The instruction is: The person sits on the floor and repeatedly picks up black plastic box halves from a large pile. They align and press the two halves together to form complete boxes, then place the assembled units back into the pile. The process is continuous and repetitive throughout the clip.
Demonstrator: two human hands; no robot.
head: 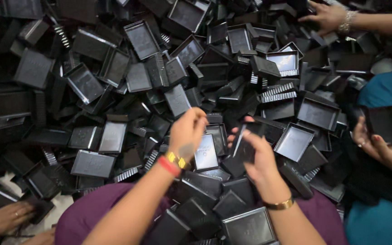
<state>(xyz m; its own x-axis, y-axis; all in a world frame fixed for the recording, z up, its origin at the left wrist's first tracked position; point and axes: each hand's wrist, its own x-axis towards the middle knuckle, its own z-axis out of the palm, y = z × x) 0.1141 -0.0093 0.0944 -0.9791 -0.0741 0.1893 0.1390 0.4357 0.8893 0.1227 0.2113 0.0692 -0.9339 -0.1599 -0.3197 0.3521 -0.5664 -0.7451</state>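
Observation:
A big heap of small black plastic trays and lids fills the view. My left hand, with a red band and gold bangle at the wrist, pinches the top edge of a shallow black tray held upright over the heap. My right hand, with a gold bangle, grips a black rectangular lid just to the right of it. The two pieces sit close together, nearly touching. Purple cloth covers my lap below.
Another person's hand with a silver bracelet reaches into the heap at top right. At right, a person in teal holds a black tray. A further hand rests on pieces at bottom left. Ridged black strips lie among the trays.

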